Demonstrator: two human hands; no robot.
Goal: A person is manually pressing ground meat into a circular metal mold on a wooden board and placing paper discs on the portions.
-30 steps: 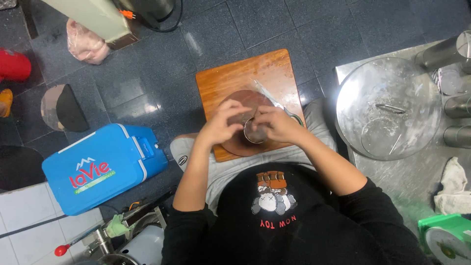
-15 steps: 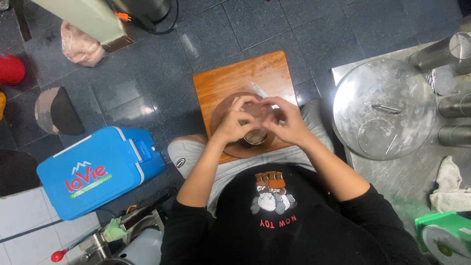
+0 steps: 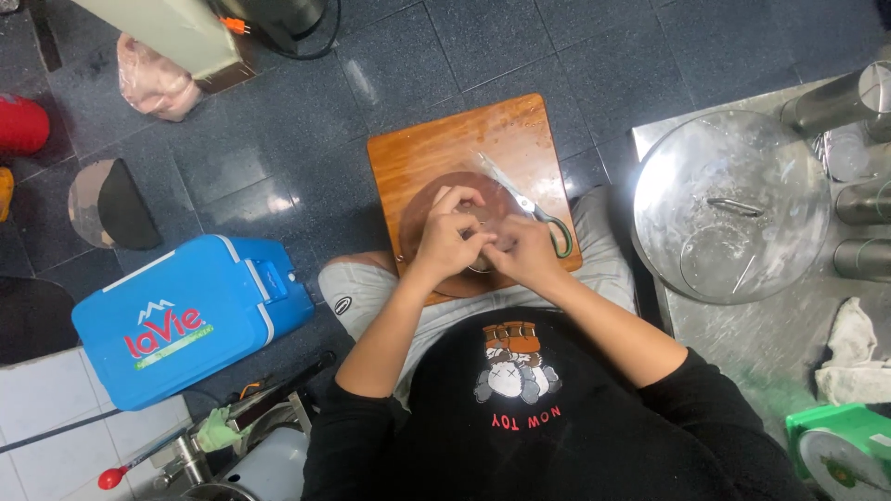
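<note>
I sit over a rectangular wooden cutting board [image 3: 445, 148] with a round dark brown board [image 3: 422, 209] lying on it. My left hand [image 3: 447, 237] and my right hand [image 3: 525, 252] are pressed together above the round board, fingers curled around a small round cup [image 3: 480, 268] that is almost wholly hidden between them. A pair of scissors [image 3: 529, 206] with green handles lies on the wooden board just beyond my right hand, blades pointing away from me.
A blue cooler box [image 3: 186, 315] stands on the dark tiled floor at my left. At the right, a steel table carries a large metal bowl [image 3: 733, 204], metal cylinders [image 3: 835, 102], a white cloth [image 3: 849, 357] and a green scale [image 3: 845, 455]. A cap [image 3: 111, 204] and a pink bag [image 3: 153, 79] lie at the far left.
My hands have drawn closer together and closed over the small cup, which was more exposed a second ago. The scissors have stayed where they were.
</note>
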